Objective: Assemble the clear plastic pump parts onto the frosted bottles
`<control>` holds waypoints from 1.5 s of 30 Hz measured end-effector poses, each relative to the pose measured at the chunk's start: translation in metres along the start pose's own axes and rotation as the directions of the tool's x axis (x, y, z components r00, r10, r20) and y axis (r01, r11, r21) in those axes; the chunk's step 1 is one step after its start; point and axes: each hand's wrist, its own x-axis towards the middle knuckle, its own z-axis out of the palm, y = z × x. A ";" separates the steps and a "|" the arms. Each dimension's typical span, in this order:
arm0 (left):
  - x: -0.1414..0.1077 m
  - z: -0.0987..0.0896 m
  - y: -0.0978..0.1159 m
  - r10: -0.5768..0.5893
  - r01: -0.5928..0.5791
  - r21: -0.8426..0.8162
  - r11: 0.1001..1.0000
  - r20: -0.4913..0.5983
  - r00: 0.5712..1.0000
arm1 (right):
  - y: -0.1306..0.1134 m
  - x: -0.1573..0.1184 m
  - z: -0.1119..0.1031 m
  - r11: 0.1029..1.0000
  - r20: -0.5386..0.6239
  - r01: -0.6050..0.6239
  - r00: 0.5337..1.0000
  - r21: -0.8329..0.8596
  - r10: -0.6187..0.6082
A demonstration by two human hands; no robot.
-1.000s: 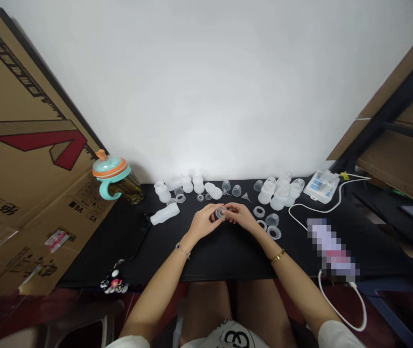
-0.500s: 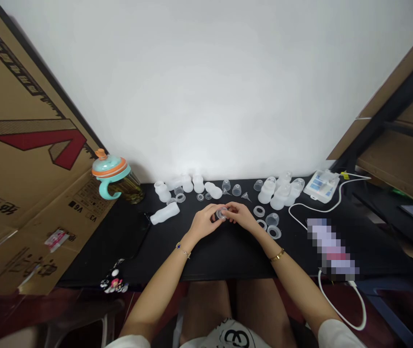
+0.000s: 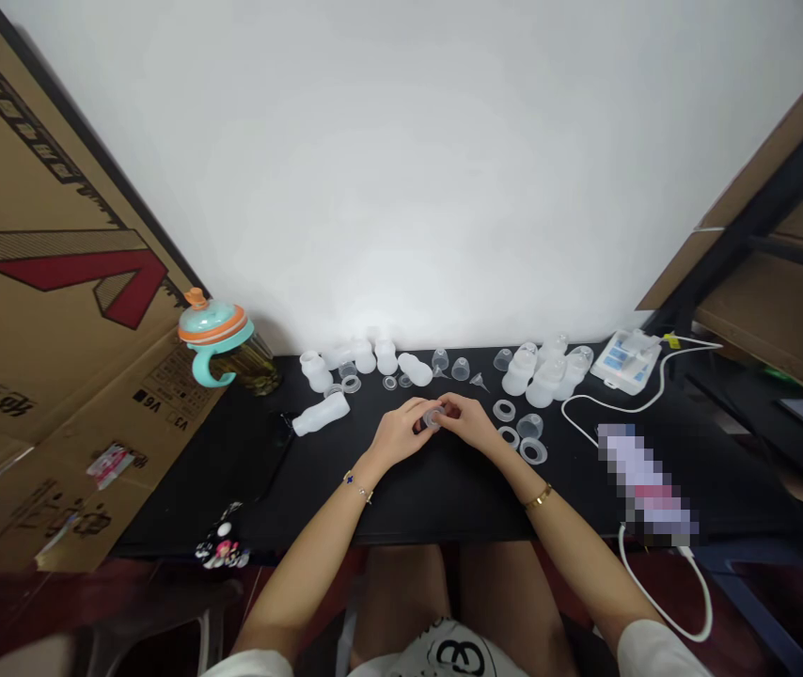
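Both hands meet over the middle of the black table (image 3: 408,498). My left hand (image 3: 400,432) is closed round a small clear ring-shaped piece (image 3: 432,417). From the other side, the fingers of my right hand (image 3: 468,420) pinch the same piece. To the right of my hands lie white rings (image 3: 504,411) and a clear dome cap (image 3: 529,427). Behind my hands are clear nipple-shaped pieces (image 3: 460,369), a small funnel-shaped piece (image 3: 479,381) and a white bottle (image 3: 416,369) on its side.
More white bottles (image 3: 317,372) stand at the back left, others (image 3: 548,381) at the back right. One bottle (image 3: 322,414) lies left. A teal-lidded jug (image 3: 232,348), a white case (image 3: 625,361), a phone (image 3: 645,481) with white cables and a cardboard box (image 3: 55,282) flank them.
My right fingers have shifted slightly over the clear piece. It is tilted a little differently, and both hands still hold it in the same place.
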 end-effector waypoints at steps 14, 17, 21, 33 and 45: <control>0.000 0.001 0.000 -0.004 0.004 0.004 1.000 0.017 1.000 | 0.000 -0.001 0.001 0.999 -0.014 0.009 1.000 -0.052 -0.010; 0.000 0.001 0.002 -0.002 0.002 0.005 1.000 0.015 1.000 | 0.000 -0.001 0.001 0.999 -0.012 0.008 1.000 -0.052 -0.009; 0.000 0.002 0.001 0.004 -0.004 0.012 1.000 0.014 1.000 | 0.000 -0.001 0.001 0.998 -0.020 0.003 1.000 -0.064 -0.004; -0.001 0.003 0.002 0.012 -0.013 0.049 0.999 0.011 1.000 | 0.000 -0.001 0.002 0.999 -0.024 -0.004 1.000 -0.038 0.003; -0.002 0.005 0.001 0.011 -0.012 0.052 0.999 0.018 1.000 | 0.000 0.000 0.003 1.000 -0.044 -0.001 0.999 -0.014 0.000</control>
